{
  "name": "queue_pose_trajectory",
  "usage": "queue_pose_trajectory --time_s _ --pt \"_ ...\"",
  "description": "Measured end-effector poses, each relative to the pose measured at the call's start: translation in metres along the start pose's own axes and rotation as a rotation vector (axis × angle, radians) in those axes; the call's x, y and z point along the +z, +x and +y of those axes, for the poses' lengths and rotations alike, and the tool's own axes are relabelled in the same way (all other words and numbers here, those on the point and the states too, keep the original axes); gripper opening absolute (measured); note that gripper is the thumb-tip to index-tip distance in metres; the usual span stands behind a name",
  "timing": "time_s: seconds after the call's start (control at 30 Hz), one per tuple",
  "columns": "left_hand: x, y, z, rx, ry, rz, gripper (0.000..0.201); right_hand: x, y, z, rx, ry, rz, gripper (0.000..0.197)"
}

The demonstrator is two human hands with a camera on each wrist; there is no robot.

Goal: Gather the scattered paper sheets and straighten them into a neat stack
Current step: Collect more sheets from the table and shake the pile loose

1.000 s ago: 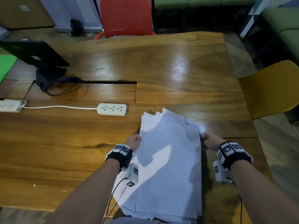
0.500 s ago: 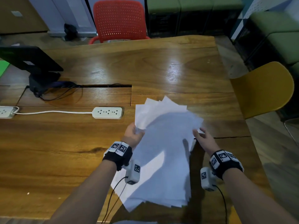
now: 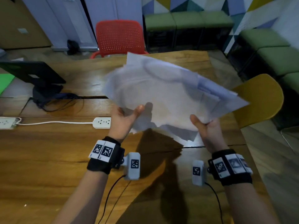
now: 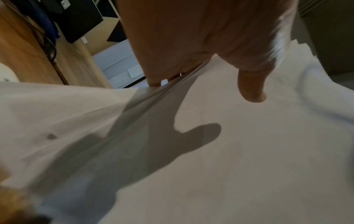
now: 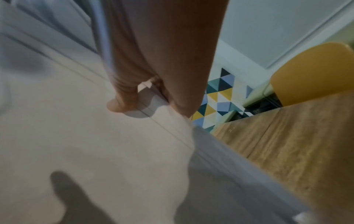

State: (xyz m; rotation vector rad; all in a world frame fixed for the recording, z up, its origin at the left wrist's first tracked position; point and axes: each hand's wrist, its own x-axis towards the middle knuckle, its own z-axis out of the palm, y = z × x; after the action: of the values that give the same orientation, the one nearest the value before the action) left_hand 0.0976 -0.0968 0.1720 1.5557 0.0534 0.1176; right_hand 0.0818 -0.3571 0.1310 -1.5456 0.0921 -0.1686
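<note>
A loose bundle of white paper sheets (image 3: 168, 94) is lifted off the wooden table (image 3: 48, 167) and tilted up, its edges fanned and uneven. My left hand (image 3: 124, 117) holds the bundle's left edge, thumb on top and fingers hidden behind the sheets. My right hand (image 3: 205, 126) holds the lower right edge the same way. In the left wrist view the thumb (image 4: 250, 84) lies on the paper (image 4: 229, 151). The right wrist view shows the thumb (image 5: 118, 104) pressed on the sheets (image 5: 86, 136), the edge wedged between thumb and fingers.
A white power strip (image 3: 102, 122) with its cable lies left of my left hand. A dark monitor on a stand (image 3: 35, 76) sits at the far left. A red chair (image 3: 119, 38) stands behind the table, a yellow chair (image 3: 258, 99) at its right.
The bundle lay flat near the table's front edge; both hands have raised it off the table and tilted it upright, carrying it farther from me. The head view has tipped up.
</note>
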Motion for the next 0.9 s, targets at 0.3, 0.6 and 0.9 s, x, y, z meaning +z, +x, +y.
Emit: queue_pose_trajectory --time_s 0.3,0.6,0.9 --pt "0.001 0.024 -0.011 -0.055 0.048 0.274 0.029 0.032 0.02 -0.001 0.098 0.004 0.066 0.014" --pt "-0.001 0.023 -0.051 -0.208 0.387 0.048 0.015 0.022 0.017 0.025 0.237 0.05 -0.01 0.023" --pt "0.001 0.012 -0.055 -0.417 0.623 -0.136 0.007 0.029 0.028 0.032 0.303 -0.052 0.101 0.018"
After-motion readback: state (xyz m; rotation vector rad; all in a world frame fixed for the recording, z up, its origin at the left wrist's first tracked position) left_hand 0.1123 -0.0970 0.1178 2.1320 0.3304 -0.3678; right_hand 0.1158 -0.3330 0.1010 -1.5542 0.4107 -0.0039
